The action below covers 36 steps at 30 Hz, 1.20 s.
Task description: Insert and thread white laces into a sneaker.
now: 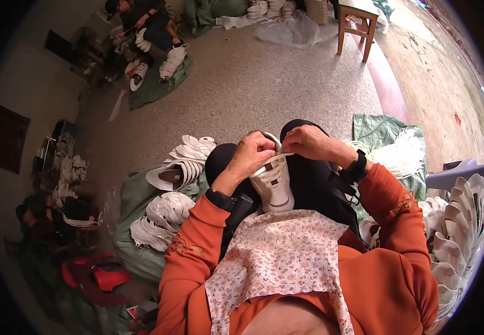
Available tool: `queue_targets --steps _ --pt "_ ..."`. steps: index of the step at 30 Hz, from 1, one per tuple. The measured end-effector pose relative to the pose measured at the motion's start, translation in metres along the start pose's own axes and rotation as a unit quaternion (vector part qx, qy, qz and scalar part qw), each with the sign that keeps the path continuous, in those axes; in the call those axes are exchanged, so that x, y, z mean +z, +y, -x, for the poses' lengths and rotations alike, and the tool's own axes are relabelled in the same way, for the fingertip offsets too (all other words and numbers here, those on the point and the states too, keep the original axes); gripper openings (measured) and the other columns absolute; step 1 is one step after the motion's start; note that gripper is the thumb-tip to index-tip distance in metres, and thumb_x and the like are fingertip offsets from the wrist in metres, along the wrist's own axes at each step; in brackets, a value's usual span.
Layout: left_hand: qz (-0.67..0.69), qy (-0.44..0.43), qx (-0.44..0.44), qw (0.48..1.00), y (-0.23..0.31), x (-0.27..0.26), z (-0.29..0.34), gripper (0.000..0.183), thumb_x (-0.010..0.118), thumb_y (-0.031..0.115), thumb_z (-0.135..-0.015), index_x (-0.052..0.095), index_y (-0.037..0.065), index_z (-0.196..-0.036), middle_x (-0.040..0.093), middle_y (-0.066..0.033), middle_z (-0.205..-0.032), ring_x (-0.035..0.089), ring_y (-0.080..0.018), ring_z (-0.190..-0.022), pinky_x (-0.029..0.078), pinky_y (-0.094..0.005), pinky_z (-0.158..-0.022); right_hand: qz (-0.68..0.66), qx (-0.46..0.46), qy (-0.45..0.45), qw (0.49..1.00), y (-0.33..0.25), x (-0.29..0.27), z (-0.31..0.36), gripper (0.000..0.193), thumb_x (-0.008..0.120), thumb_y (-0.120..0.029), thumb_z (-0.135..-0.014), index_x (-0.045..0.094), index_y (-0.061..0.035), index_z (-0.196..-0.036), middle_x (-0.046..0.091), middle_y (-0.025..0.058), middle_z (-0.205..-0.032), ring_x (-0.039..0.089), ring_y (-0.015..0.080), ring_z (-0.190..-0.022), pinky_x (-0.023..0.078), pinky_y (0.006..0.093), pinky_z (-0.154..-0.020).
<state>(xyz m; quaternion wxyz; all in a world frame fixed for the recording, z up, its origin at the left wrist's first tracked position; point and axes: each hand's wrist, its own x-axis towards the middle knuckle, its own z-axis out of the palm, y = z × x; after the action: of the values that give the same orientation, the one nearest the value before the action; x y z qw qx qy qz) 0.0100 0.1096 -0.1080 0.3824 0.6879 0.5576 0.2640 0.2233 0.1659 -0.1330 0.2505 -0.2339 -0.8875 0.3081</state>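
Note:
A white shoe upper (274, 187) rests between my black-trousered knees, its toe toward my floral apron (286, 245). White lacing crosses its front. At the collar end, my left hand (251, 154) is closed, fingertips pinching the upper's left edge beside the lacing. My right hand (313, 144) is closed too, thumb and fingers pinching a white shoelace (283, 156) that runs across the top of the upper. The two sets of fingertips are close together. Fingers partly hide the collar and the lace ends.
Stacked white shoe uppers (166, 215) lie on green sacking at my left. At my right are a bundle of white laces (401, 155), a greyish plastic stool (455, 174) and more stacked uppers (457, 234). A wooden stool (357, 28) stands ahead; another person (147, 25) sits far left.

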Motion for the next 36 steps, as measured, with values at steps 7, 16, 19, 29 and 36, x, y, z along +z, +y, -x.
queue_targets --steps 7,16,19,29,36 --pt "0.02 0.0 0.02 1.0 0.001 0.0 0.003 0.013 0.068 0.001 -0.079 0.069 -0.002 -0.092 0.06 -0.0037 -0.091 0.061 -0.0112 -0.082 0.049 -0.0239 -0.072 -0.092 0.088 -0.09 0.988 -0.006 -0.008 -0.016 0.016 0.06 -0.013 -0.078 0.068 -0.0002 -0.08 0.066 0.0119 -0.072 0.065 0.0235 -0.065 0.05 0.0347 -0.062" --pt "0.023 0.01 0.034 0.999 -0.005 0.001 0.002 0.013 0.069 0.002 -0.079 0.068 -0.002 -0.091 0.059 -0.0034 -0.089 0.061 -0.0112 -0.081 0.049 -0.0236 -0.072 -0.05 0.111 -0.07 0.99 -0.004 0.0 -0.015 0.014 0.057 -0.009 -0.077 0.068 -0.0006 -0.081 0.067 0.0089 -0.071 0.065 0.0161 -0.065 0.051 0.0295 -0.062" --pt "0.023 0.022 0.05 0.998 -0.01 0.002 0.001 0.012 0.069 0.002 -0.078 0.068 -0.001 -0.089 0.059 -0.0041 -0.087 0.061 -0.0126 -0.079 0.048 -0.0244 -0.071 -0.079 0.142 -0.047 0.986 -0.01 -0.001 -0.015 0.013 0.058 -0.009 -0.078 0.067 -0.0011 -0.083 0.067 0.0087 -0.073 0.065 0.0159 -0.065 0.051 0.0297 -0.061" --pt "-0.223 0.095 0.062 0.968 0.019 -0.042 0.038 0.008 0.066 0.009 -0.074 0.061 0.003 -0.071 0.057 -0.0063 -0.076 0.061 -0.0229 -0.07 0.046 -0.0328 -0.062 -0.665 0.328 -0.032 0.67 -0.032 -0.026 0.002 0.017 0.054 -0.003 -0.093 0.054 0.0006 -0.11 0.067 0.0124 -0.102 0.067 0.0216 -0.091 0.055 0.0339 -0.085" --pt "-0.18 0.135 -0.024 0.974 -0.008 -0.105 0.071 0.011 0.069 0.009 -0.071 0.062 0.001 -0.072 0.056 -0.0056 -0.073 0.057 -0.0161 -0.064 0.045 -0.0293 -0.06 -0.627 0.384 0.0 0.678 -0.028 -0.019 0.014 0.02 0.051 -0.002 -0.094 0.056 -0.0024 -0.113 0.064 0.0143 -0.114 0.065 0.0265 -0.101 0.054 0.0402 -0.087"
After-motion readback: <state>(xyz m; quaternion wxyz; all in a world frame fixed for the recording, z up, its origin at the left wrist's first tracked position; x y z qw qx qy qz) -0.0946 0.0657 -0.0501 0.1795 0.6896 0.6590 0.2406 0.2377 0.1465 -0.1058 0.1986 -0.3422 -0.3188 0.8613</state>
